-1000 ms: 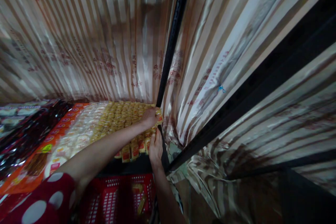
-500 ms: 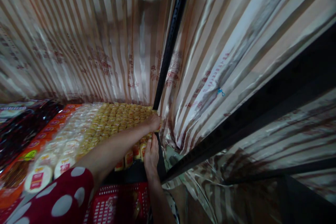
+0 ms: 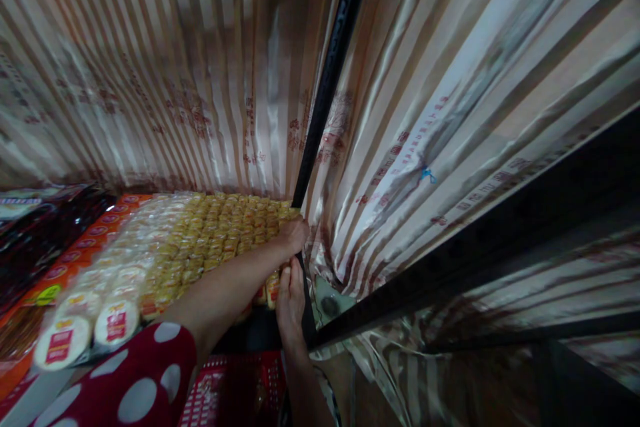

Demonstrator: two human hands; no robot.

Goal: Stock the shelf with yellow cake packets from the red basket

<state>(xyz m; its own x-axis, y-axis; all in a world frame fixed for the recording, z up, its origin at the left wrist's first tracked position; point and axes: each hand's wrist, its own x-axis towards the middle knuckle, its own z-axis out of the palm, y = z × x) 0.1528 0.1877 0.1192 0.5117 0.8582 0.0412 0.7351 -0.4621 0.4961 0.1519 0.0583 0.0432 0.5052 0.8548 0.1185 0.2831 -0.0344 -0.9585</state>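
Observation:
My left hand (image 3: 293,235) reaches across the shelf to the far right corner and presses down on the yellow snack packets (image 3: 225,233) beside the black upright post (image 3: 325,87). Its fingers are curled over the packets; whether they grip one is hidden. My right hand (image 3: 291,297) lies just below it, fingers flat against the right end of the packet rows at the shelf's front edge. My left sleeve (image 3: 130,380) is red with white dots.
Round white packets with red labels (image 3: 100,307) and orange and dark packs (image 3: 45,247) fill the shelf to the left. A red plastic basket (image 3: 235,390) stands below. Striped satin cloth (image 3: 440,113) hangs behind and to the right, with black shelf rails (image 3: 500,240).
My head has shifted, so the shelf sits a little lower and to the left. Both hands stay at the right end of the yellow packets, drawn slightly closer together.

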